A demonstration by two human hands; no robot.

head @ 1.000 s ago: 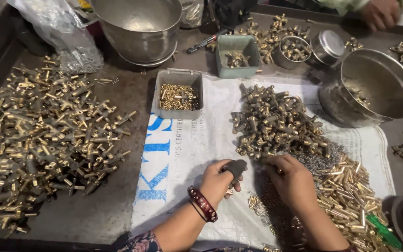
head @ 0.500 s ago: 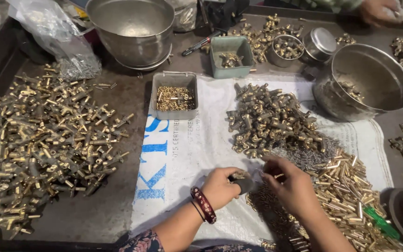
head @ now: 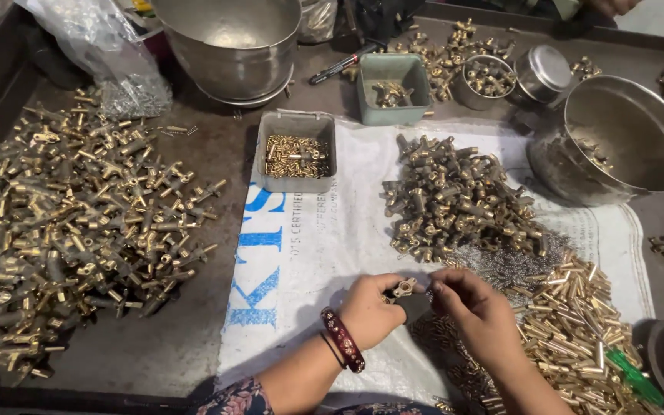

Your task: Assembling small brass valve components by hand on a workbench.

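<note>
Here, the left hand [head: 370,311], wearing a dark red beaded bangle [head: 342,340], pinches a small brass tap-shaped fitting [head: 404,288] between thumb and fingertips, while the right hand [head: 476,307] closes its fingertips on the fitting's right end and on a dark piece just below it; what that dark piece is, I cannot tell. The fitting sits in the near middle of the scene, held just above the white woven sack with blue print [head: 309,246] that covers the work table.

As a judgement, this kind of fine joining goes best with the fitting held steady and level in the left hand, letting the right fingertips do the turning or pressing, and keeping both hands low over the sack so a dropped part stays close.

The fitting is short, dull gold, with a cross-like body and a round opening facing up. Beyond the hands lies a heap of similar brass fittings [head: 455,200], to the near right a spread of short brass tubes [head: 570,323], and to the far left a grey rectangular tray of small brass pins [head: 297,151].
</note>
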